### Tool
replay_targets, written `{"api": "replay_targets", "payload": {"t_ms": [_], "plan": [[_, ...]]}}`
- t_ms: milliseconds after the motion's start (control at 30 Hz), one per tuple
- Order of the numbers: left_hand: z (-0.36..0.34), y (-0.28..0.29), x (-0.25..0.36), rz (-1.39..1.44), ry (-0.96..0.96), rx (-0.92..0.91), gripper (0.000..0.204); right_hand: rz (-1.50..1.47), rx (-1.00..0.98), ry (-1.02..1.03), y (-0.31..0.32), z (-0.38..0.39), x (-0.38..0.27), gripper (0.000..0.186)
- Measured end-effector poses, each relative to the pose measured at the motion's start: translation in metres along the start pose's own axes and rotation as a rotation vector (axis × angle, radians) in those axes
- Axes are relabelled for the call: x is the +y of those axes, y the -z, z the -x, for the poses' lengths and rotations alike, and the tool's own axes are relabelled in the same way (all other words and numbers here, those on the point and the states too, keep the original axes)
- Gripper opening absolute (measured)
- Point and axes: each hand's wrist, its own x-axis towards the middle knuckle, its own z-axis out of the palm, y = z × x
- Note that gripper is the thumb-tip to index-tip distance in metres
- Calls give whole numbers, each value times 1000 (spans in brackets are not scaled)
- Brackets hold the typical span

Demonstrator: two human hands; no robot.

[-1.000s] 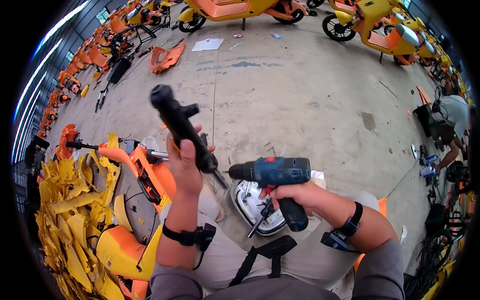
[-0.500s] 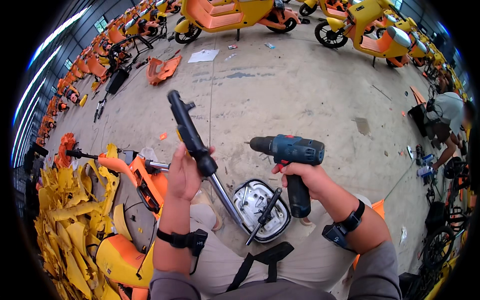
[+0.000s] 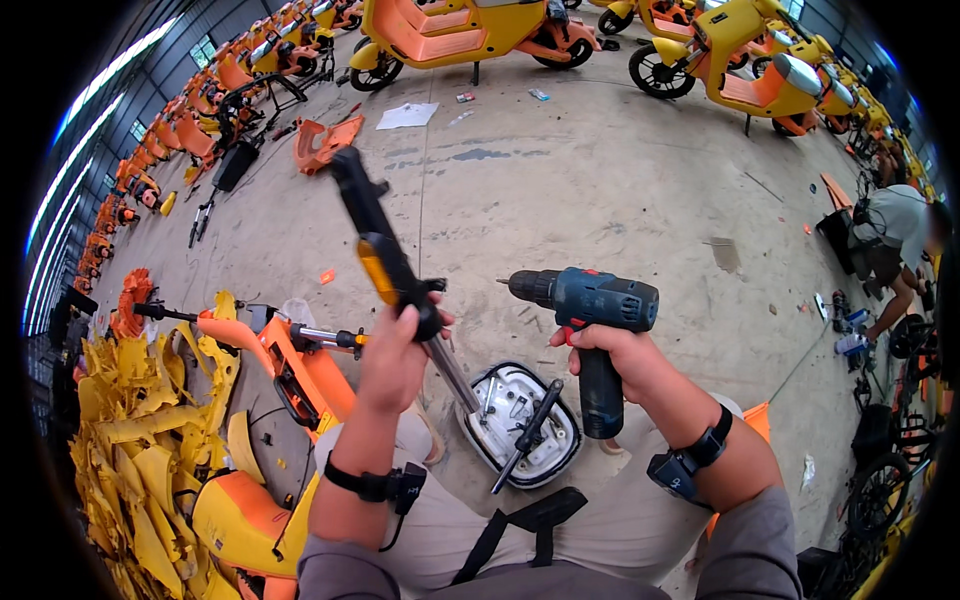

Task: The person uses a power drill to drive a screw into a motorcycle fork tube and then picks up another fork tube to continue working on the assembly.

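Observation:
My left hand (image 3: 395, 365) is wrapped round a scooter fork leg (image 3: 372, 225), a black tube with a yellow strip and a bare silver rod. It slants up and away to the left, its black end farthest from me. The silver end points down toward a white, black-rimmed scooter shell (image 3: 548, 448) on the floor between my feet. In that shell lie small metal pieces and a black-and-silver rod (image 3: 530, 432). My right hand (image 3: 625, 365) grips a dark blue cordless drill (image 3: 605, 300) by its handle, bit pointing left toward the fork leg without touching it.
Left of me lie an orange scooter frame (image 3: 320, 380) and a heap of broken yellow panels (image 3: 140, 450). An orange panel (image 3: 325, 143) and a white sheet (image 3: 407, 115) lie farther off. Parked yellow scooters (image 3: 450, 45) stand ahead. A person (image 3: 890, 235) bends over parts at right.
My left hand has moved slightly right and turned the fork leg, so its yellow strip shows more. The rod's lower end has risen. The drill has shifted a little to the right.

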Motion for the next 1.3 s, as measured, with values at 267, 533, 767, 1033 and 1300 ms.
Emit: {"api": "replay_targets", "payload": {"t_ms": [267, 533, 767, 1033, 1300], "plan": [[11, 15, -13, 77, 76, -224, 33, -43, 54, 23, -9, 3, -6, 36], [14, -1, -6, -391, 7, -126, 35, -110, 98, 2, -14, -2, -7, 35], [7, 9, -37, -185, 501, 121, 20, -147, 153, -20, -9, -6, -2, 35], [-6, 11, -27, 354, 614, 183, 16, -185, 129, -26, -6, -5, -1, 43], [-15, 8, -3, 136, 138, 203, 21, -176, -8, 105, -12, 4, -1, 46]]}}
